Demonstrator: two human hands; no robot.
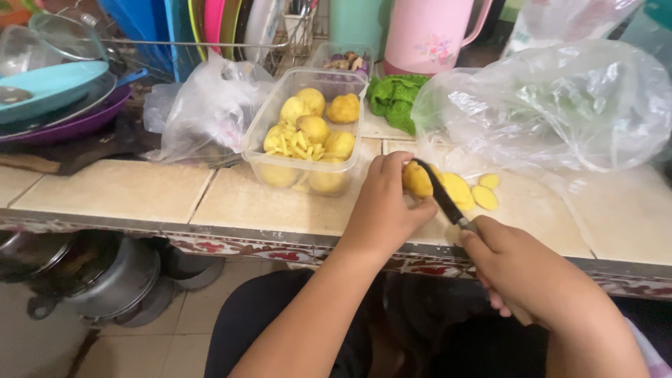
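I see my left hand [383, 203] pinning a peeled yellow potato [417, 179] on the tiled table [126, 190], while my right hand [521, 269], closed around the knife [442, 196], angles the dark blade down-left across the potato, with cut slices [470, 190] lying just right of it.

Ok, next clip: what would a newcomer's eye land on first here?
The left hand steadying a yellow potato on the tiled counter while the right hand presses a dark knife into it. Cut slices lie just right of it, and a clear tub of peeled potatoes sits behind.
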